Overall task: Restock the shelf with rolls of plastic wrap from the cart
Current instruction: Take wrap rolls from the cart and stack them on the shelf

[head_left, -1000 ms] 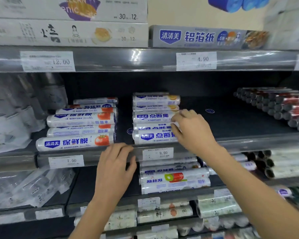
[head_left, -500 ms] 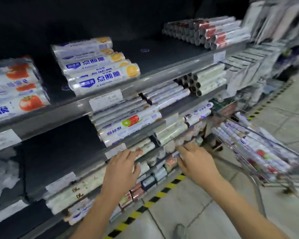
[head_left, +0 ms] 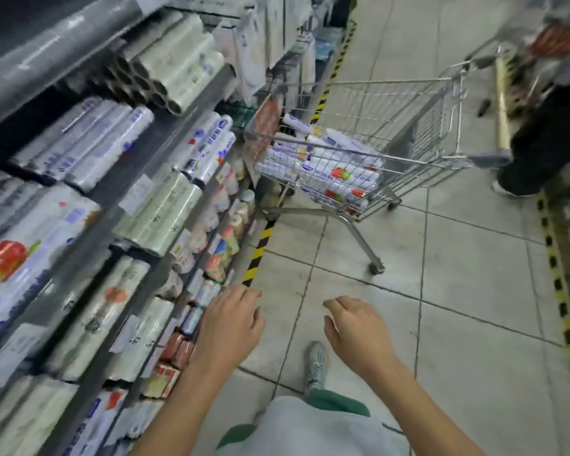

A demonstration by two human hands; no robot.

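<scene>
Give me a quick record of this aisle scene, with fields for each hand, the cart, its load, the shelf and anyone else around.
Left hand: open, empty, beside the lower shelves
Right hand: open, empty, over the floor
Cart: ahead, apart from both hands
Rolls: piled in the cart's basket
Shelf: on the left, stocked with wrapped rolls
Other person: at the cart's handle end, blurred
</scene>
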